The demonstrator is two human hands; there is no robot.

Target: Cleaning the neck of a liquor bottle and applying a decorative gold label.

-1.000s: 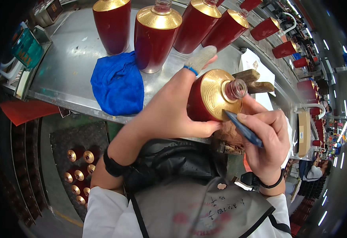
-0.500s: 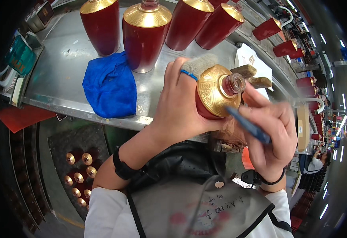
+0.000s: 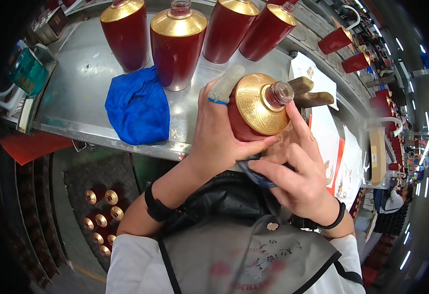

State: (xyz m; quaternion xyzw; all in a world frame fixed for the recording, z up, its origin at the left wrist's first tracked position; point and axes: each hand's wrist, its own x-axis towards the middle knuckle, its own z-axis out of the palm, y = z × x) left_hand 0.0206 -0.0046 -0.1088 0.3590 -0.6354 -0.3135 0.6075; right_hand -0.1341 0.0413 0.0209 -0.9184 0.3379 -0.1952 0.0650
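Observation:
Tilted toward the right, a dark red bottle (image 3: 261, 105) with an embossed gold shoulder and bare clear glass neck is gripped in my left hand (image 3: 217, 130). A grey knitted finger cover with a blue edge is on one finger of that hand. My right hand (image 3: 295, 174) is closed, pinching a thin dark blue-grey piece (image 3: 257, 174) that looks like cloth or film, below the bottle. Its forefinger extends up to the bottle's neck. Behind the bottle, a forked wooden piece (image 3: 310, 93) sticks out; its base is hidden.
Several red bottles with gold shoulders, such as this one (image 3: 178, 51), stand on the metal table (image 3: 72, 103). A bright blue cloth (image 3: 138, 108) lies by the table's front edge. White printed sheets (image 3: 349, 164) are at the right. Lower left, more bottles stand on a dark mat (image 3: 84, 171).
My right hand has moved left and down, taking the blue-grey piece from the gold shoulder to below the bottle. The bottle has shifted slightly left in my left hand.

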